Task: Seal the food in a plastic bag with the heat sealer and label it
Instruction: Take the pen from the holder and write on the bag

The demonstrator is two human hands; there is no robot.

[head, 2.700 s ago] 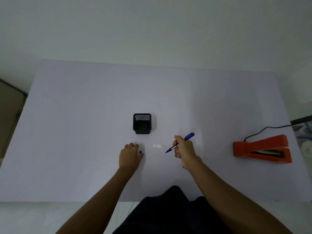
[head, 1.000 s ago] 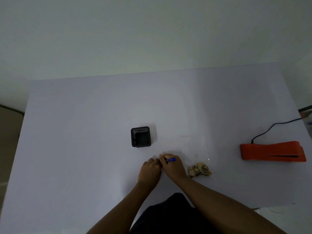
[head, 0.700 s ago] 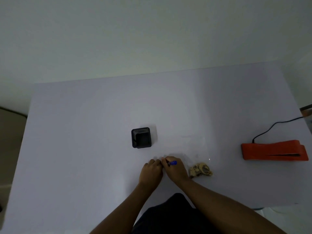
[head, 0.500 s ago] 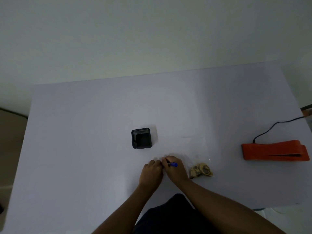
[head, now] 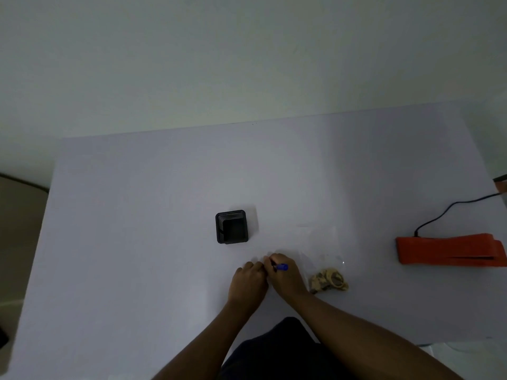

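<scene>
My right hand [head: 285, 279] grips a blue pen [head: 280, 267], its tip hidden where both hands meet. My left hand [head: 248, 282] is curled with its fingertips pressed down right beside the pen; whatever lies under them is hidden. A clear plastic bag [head: 319, 242] lies flat on the table [head: 137, 242] to the right of my hands, with beige food [head: 328, 280] bunched in its near corner. The orange heat sealer [head: 450, 249] lies closed at the far right, its black cable [head: 450, 209] running off the table.
A black square pen holder [head: 232, 227] stands just beyond my hands, slightly left. The table's right edge is close behind the sealer. A dark garment [head: 274, 349] shows at the near edge between my forearms.
Since 2.7 s ago my hands came together from either side of a small white label, which is now covered. Over the last second they have barely moved.
</scene>
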